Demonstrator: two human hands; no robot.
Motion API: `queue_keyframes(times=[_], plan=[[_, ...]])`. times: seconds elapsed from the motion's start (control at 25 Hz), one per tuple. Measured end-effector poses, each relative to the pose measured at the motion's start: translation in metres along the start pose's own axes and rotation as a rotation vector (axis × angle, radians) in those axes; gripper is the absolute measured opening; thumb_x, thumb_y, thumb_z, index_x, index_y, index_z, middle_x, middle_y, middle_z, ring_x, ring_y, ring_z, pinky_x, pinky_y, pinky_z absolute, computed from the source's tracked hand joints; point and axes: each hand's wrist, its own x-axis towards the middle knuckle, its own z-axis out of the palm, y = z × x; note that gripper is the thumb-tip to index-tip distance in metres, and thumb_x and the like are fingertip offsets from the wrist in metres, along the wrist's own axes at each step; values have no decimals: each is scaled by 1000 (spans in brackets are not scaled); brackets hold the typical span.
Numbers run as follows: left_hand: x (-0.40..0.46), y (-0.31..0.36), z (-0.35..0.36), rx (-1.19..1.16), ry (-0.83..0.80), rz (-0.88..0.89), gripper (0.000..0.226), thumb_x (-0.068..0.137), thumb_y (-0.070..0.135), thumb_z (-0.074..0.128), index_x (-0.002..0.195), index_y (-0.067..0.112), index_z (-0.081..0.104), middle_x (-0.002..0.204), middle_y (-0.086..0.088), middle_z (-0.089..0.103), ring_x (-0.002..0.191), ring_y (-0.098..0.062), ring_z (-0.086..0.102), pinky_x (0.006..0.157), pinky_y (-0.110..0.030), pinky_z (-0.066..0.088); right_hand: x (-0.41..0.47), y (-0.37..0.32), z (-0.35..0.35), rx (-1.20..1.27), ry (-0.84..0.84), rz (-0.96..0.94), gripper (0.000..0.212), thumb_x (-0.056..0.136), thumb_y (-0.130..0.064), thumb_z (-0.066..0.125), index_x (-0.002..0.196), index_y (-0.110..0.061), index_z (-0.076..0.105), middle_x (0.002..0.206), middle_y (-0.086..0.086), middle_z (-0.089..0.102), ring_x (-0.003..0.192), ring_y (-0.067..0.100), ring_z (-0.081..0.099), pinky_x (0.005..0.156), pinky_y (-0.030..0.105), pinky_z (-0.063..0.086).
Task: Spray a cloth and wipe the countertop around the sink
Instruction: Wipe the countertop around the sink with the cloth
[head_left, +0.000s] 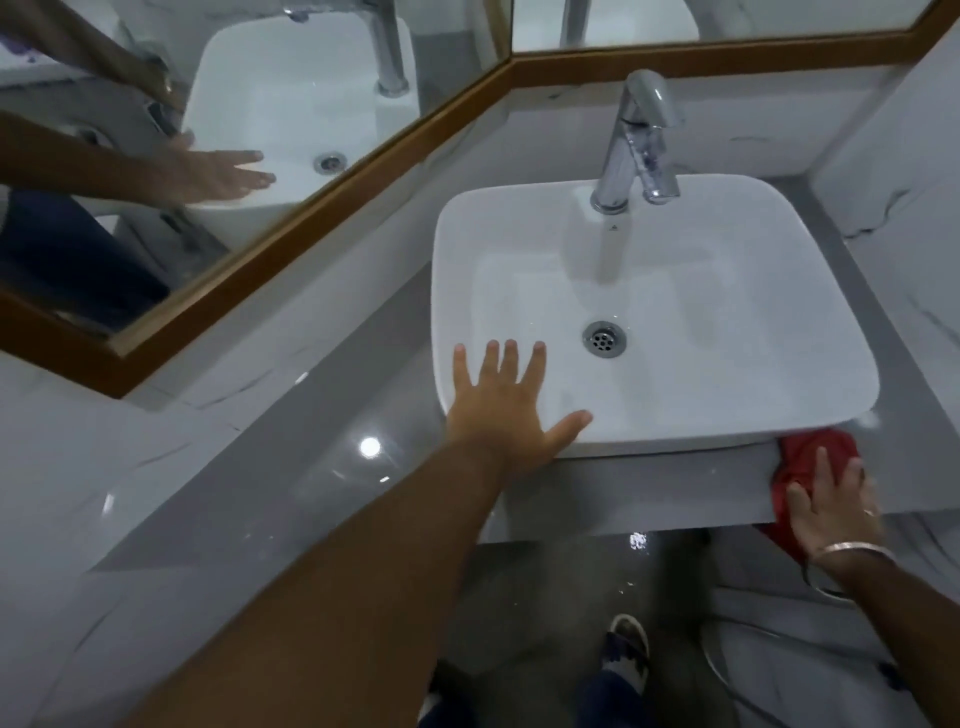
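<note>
We count one white sink (769, 410), one chrome tap (636, 140) at its back edge and one drain (604, 339) in the bowl. Our left hand (506, 410) lies flat with fingers spread wide over the sink's front left corner, holding nothing. Our right hand (831, 504) presses open-palmed on the one red cloth (810, 457), which sits at the countertop (291, 488) front edge, under the sink's front right corner. Part of the cloth hangs over that edge, and the hand hides its middle. One mirror (249, 119) reflects the left hand. No spray bottle shows anywhere.
</note>
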Motion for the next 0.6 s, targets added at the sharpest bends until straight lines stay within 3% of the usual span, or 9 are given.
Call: queue_keyframes(times=[0.08, 0.16, 0.24, 0.32, 0.4, 0.6], plan=[[-11, -11, -1, -15, 79, 125, 87, 89, 77, 13, 159, 25, 13, 167, -11, 17, 154, -30, 6, 118, -62, -15, -23, -39, 13, 55, 39, 111, 63, 98, -31, 45, 153, -14, 19, 160, 27, 8, 144, 49, 9, 116, 53, 6], [-32, -47, 3, -1, 193, 213, 73, 95, 64, 24, 156, 25, 27, 165, -11, 25, 153, -31, 15, 120, -60, -9, -54, -83, 32, 66, 38, 94, 65, 98, -35, 44, 154, -15, 16, 161, 24, 7, 144, 46, 9, 116, 52, 6], [-54, -111, 13, 13, 240, 113, 73, 94, 62, 25, 156, 23, 29, 165, -13, 23, 152, -35, 17, 119, -62, -1, -87, -124, 50, 40, 1, 26, 67, 98, -41, 41, 154, -17, 14, 162, 22, 6, 145, 45, 9, 117, 50, 6], [-67, -187, 25, 64, 155, -10, 80, 93, 67, 21, 159, 22, 15, 167, -14, 11, 153, -38, 9, 120, -63, 2, -118, -160, 65, 20, -50, -36, 67, 98, -43, 39, 154, -18, 11, 162, 21, 4, 146, 43, 7, 118, 48, 6], [-65, -252, 34, 103, 51, -1, 82, 93, 72, 20, 159, 26, 4, 168, -14, 4, 153, -38, 1, 121, -60, 1, -142, -189, 77, -27, -104, -109, 69, 98, -46, 37, 154, -19, 8, 162, 20, 2, 147, 42, 6, 119, 48, 8], [-39, -304, 65, 251, -28, 234, 82, 93, 70, 7, 158, 22, 18, 165, -19, 21, 151, -39, 16, 122, -52, 12, -185, -234, 93, -197, -70, -306, 73, 91, -51, 32, 153, -14, 19, 159, 26, 17, 142, 47, 20, 114, 55, 23]])
